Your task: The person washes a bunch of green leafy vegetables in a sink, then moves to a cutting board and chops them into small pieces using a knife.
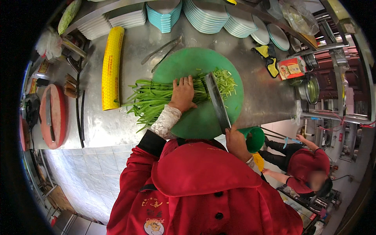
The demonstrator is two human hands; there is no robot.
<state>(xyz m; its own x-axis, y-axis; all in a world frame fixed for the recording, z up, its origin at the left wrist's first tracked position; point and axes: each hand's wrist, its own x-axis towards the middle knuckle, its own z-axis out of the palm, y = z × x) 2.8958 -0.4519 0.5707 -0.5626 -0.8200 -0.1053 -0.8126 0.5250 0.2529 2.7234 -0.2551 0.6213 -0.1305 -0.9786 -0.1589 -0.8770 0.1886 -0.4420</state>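
A bunch of long green leafy stalks (158, 92) lies across a round green cutting board (191, 63). My left hand (183, 94) presses flat on the bunch, fingers pointing away from me, a ring on one finger. My right hand (236, 142) grips a cleaver (217, 101) near the board's front edge; its blade stands at the cut end of the stalks. Short cut pieces (226, 82) are heaped to the right of the blade. The cleaver's handle is mostly hidden in my right hand.
A yellow roll (112, 69) and metal tongs (161, 53) lie left of and behind the board. Stacked plates (205, 17) line the back. A green bucket (255, 139) stands at the right front, near a co-worker (305, 164). Far left, a knife rests on a reddish round board (60, 117).
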